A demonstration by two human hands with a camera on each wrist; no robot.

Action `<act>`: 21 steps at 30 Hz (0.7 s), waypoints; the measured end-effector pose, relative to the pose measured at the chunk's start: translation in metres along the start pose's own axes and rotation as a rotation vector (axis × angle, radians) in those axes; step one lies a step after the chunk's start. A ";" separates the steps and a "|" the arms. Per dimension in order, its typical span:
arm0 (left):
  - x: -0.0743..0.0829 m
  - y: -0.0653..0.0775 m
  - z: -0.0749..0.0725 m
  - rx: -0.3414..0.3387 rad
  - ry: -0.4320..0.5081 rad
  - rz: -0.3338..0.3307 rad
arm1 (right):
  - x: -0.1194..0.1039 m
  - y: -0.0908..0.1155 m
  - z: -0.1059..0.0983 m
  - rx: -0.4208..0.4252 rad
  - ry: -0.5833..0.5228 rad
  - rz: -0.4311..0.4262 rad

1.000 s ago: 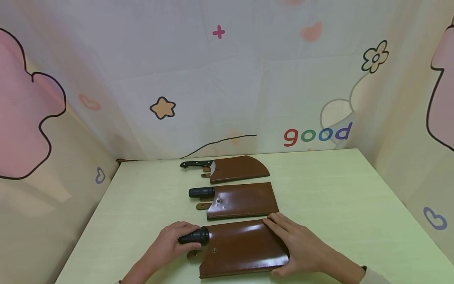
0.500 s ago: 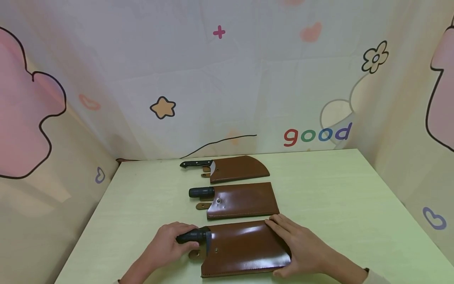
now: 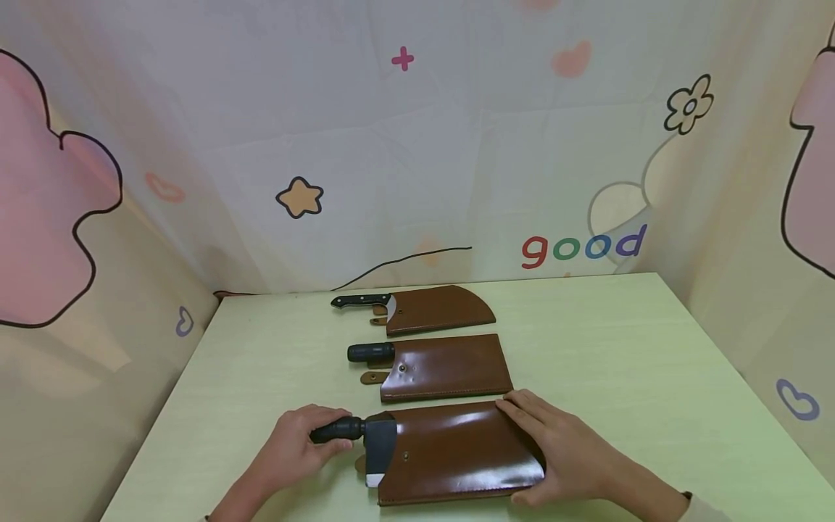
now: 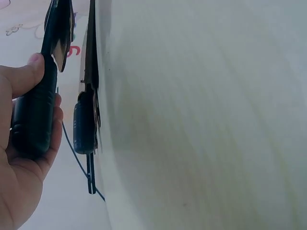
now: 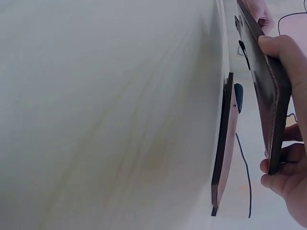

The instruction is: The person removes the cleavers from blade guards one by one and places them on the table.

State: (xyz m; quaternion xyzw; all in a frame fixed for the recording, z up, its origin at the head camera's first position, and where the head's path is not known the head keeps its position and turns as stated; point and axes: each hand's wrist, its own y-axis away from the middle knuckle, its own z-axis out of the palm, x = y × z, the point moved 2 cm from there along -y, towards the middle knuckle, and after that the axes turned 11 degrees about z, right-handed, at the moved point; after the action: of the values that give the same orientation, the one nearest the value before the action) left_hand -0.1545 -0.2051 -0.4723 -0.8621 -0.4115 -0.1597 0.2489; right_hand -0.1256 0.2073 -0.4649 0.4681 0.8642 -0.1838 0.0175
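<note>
My left hand (image 3: 293, 446) grips the black handle of a cleaver (image 3: 380, 448) at the front of the table. Part of its dark blade, with a bright strip at the lower edge, shows outside a glossy brown leather sheath (image 3: 463, 453); the rest is hidden inside. My right hand (image 3: 567, 453) holds the sheath's right end, thumb at the near corner and fingers at the far one. In the left wrist view, fingers and thumb wrap the handle (image 4: 34, 115). The right wrist view has the sheath (image 5: 266, 91) raised off the tabletop, between thumb and fingers.
Behind lie two more sheathed knives: a cleaver in a rectangular brown sheath (image 3: 450, 368), and a knife in a round-ended brown sheath (image 3: 440, 312) with a riveted black handle (image 3: 361, 301). Pale green tabletop (image 3: 620, 362) surrounds them. A printed cloth (image 3: 365, 145) walls the back and sides.
My left hand has drawn the cleaver leftward, and more blade shows at the sheath's mouth. My right hand and the sheath have shifted slightly right. Both knives behind have stayed put.
</note>
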 end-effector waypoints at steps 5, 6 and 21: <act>-0.003 0.002 -0.004 0.039 -0.007 0.021 | 0.003 0.002 -0.004 0.014 0.003 0.001; -0.004 0.002 -0.005 0.047 -0.010 0.028 | 0.004 0.003 -0.004 0.021 0.002 0.000; -0.006 0.004 -0.020 0.049 0.005 -0.008 | 0.009 0.010 -0.011 0.065 0.009 0.020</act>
State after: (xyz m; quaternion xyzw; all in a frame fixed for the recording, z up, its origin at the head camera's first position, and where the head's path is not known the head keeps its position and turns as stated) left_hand -0.1564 -0.2218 -0.4596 -0.8538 -0.4180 -0.1527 0.2701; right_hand -0.1208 0.2233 -0.4591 0.4777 0.8531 -0.2096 0.0000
